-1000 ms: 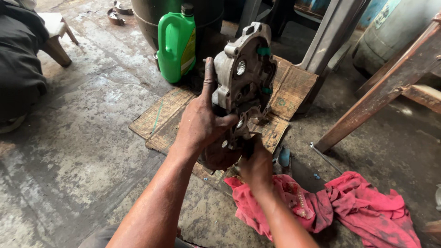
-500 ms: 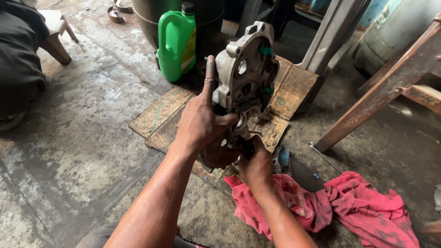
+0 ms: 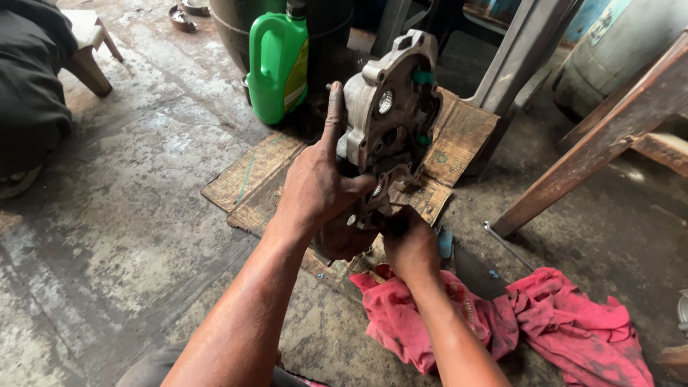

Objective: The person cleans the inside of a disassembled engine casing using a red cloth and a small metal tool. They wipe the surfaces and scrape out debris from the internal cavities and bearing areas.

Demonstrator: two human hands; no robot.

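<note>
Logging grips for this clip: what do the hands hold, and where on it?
Left hand grips the grey metal engine casing along its left edge; right hand holds its lower end.

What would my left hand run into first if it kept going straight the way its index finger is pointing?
The left hand points up and away along the side of the metal engine casing. Beyond the fingertip, the dark drum behind the green oil jug looks first in line, though depth is hard to judge.

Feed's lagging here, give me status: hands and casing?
Left hand steadying grey engine casing upright. Right hand gripping its lower end. Red rag alongside, nothing blocking.
</note>
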